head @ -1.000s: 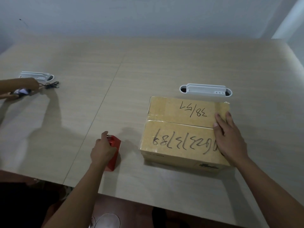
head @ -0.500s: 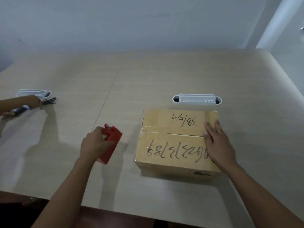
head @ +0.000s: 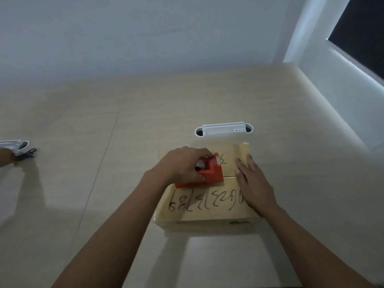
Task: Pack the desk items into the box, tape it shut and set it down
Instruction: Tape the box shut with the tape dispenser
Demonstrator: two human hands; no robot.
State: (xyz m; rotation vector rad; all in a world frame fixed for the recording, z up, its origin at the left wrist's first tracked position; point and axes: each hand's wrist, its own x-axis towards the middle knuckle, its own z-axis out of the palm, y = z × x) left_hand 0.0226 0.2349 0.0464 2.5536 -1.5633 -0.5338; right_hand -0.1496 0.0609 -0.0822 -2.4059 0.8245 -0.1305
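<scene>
Since the frame half a second before, the left hand (head: 182,167) had carried the red tape dispenser (head: 208,174) from the tabletop (head: 104,183) left of the cardboard box (head: 207,204) up onto the box's closed top, where it sat across the seam between the flaps, fingers wrapped around it. The right hand (head: 252,183) had barely shifted, lying flat with fingers extended on the box's right side. The box rested near the tabletop's front edge, just in front of the white cable grommet (head: 224,129). Bare tabletop spread wide on the left and beyond the grommet; another person's hand (head: 5,155) reached in at the far left edge beside a black cable (head: 29,152).
</scene>
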